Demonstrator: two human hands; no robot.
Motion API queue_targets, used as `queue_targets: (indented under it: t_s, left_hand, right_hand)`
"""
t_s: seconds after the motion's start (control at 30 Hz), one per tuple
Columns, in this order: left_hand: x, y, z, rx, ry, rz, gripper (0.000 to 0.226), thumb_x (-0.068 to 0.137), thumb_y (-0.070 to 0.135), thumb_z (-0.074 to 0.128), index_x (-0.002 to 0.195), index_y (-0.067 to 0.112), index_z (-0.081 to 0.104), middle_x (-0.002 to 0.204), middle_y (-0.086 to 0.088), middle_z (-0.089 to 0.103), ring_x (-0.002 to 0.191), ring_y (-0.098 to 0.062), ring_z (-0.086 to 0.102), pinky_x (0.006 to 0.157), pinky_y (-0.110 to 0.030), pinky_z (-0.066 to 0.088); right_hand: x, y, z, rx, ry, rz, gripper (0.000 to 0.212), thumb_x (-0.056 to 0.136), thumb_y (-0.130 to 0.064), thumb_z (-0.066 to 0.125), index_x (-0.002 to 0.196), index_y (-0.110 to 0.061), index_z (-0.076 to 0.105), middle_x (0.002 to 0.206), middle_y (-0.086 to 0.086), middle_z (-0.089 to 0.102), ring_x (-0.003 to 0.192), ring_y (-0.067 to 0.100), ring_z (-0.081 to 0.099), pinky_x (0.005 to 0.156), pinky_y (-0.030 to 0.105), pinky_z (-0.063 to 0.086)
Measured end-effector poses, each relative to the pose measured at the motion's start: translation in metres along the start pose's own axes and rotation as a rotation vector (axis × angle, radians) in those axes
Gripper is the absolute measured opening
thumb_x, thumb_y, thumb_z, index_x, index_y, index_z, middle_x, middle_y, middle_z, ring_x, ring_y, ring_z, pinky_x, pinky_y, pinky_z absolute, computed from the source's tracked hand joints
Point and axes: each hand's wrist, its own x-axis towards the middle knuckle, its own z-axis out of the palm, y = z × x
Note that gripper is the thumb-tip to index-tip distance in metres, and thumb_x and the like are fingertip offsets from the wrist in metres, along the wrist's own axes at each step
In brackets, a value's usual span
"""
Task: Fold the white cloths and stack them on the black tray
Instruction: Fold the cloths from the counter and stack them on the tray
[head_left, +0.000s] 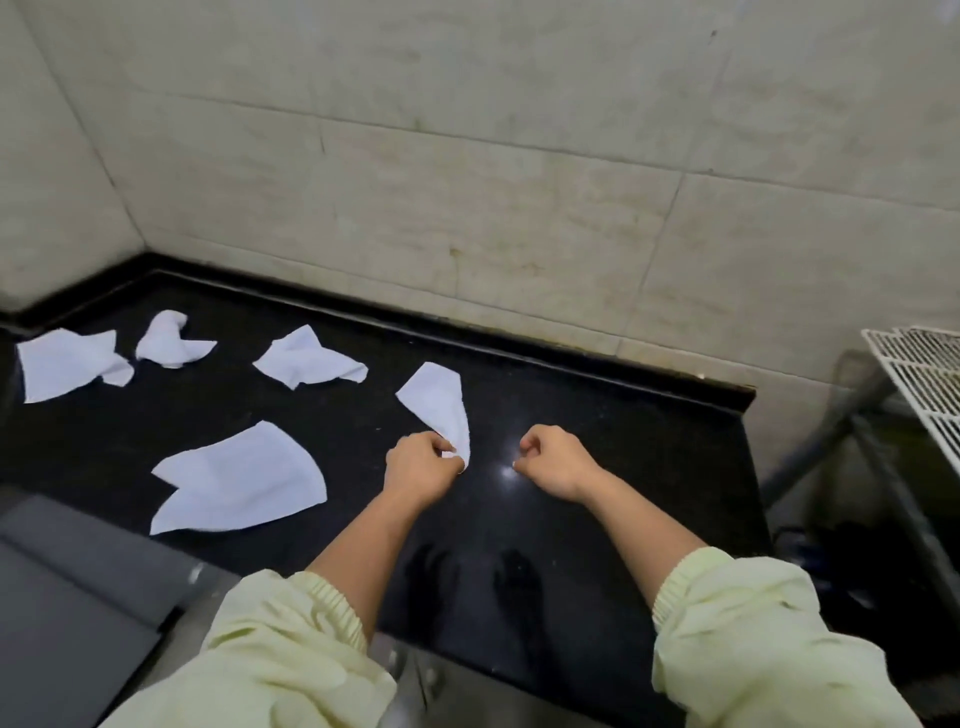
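Several white cloths lie crumpled on a black stone counter (597, 415). My left hand (421, 467) pinches the near corner of one cloth (436, 402), which stretches away from it toward the wall. My right hand (553, 460) hovers just to the right with its fingers curled and nothing in it. A larger cloth (239, 480) lies flat to the left of my left hand. Three more cloths sit farther back left: one (306, 358), one (169, 343) and one (67, 364). No black tray is in view.
A tiled wall (467, 208) backs the counter and turns a corner at the far left. A grey surface (67, 587) sits at the near left. A white wire rack (924, 374) on a metal frame stands past the counter's right end.
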Motion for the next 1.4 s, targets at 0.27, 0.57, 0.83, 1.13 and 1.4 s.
queue_targets:
  t_s: [0.27, 0.57, 0.83, 1.13, 1.4]
  left_hand:
    - [0.024, -0.06, -0.013, -0.017, 0.007, -0.082, 0.014, 0.082, 0.021, 0.067, 0.094, 0.015, 0.071, 0.094, 0.0, 0.069, 0.099, -0.022, 0.063, 0.088, -0.028, 0.048]
    - [0.087, -0.074, 0.011, -0.048, -0.036, -0.146, 0.029, 0.085, 0.019, 0.064, 0.113, 0.012, 0.064, 0.095, 0.0, 0.062, 0.1, -0.02, 0.061, 0.079, -0.022, 0.04]
    - [0.126, -0.063, 0.034, -0.096, -0.078, -0.155, 0.022, 0.085, 0.015, 0.059, 0.105, 0.016, 0.067, 0.084, 0.005, 0.065, 0.084, -0.013, 0.063, 0.068, -0.02, 0.044]
    - [0.182, -0.052, 0.039, -0.103, -0.145, -0.052, 0.033, 0.087, 0.033, 0.067, 0.114, 0.015, 0.061, 0.087, 0.007, 0.064, 0.084, -0.01, 0.062, 0.074, -0.02, 0.046]
    - [0.205, -0.052, 0.041, -0.104, -0.259, -0.237, 0.027, 0.078, 0.022, 0.066, 0.104, 0.015, 0.059, 0.095, 0.0, 0.061, 0.092, -0.022, 0.064, 0.077, -0.031, 0.052]
  right_hand:
    - [0.039, -0.015, 0.053, -0.002, -0.069, 0.058, 0.005, 0.085, -0.018, 0.061, 0.087, -0.016, 0.057, 0.09, 0.001, 0.06, 0.082, 0.019, 0.057, 0.065, 0.027, 0.041]
    - [0.105, -0.003, 0.08, 0.041, -0.067, 0.165, 0.009, 0.084, -0.015, 0.063, 0.092, -0.01, 0.062, 0.076, -0.003, 0.058, 0.082, 0.019, 0.058, 0.071, 0.028, 0.045]
    - [0.138, 0.01, 0.096, 0.064, -0.006, 0.216, 0.024, 0.087, -0.025, 0.068, 0.103, -0.011, 0.058, 0.085, 0.0, 0.062, 0.083, 0.016, 0.061, 0.072, 0.028, 0.049]
    - [0.153, 0.008, 0.111, 0.109, -0.035, 0.327, 0.014, 0.086, -0.021, 0.069, 0.092, -0.013, 0.059, 0.083, 0.0, 0.064, 0.077, 0.016, 0.062, 0.067, 0.03, 0.052]
    - [0.156, 0.006, 0.107, 0.345, -0.017, 0.412, 0.007, 0.081, -0.012, 0.069, 0.082, -0.009, 0.062, 0.076, 0.001, 0.062, 0.069, 0.013, 0.058, 0.059, 0.024, 0.05]
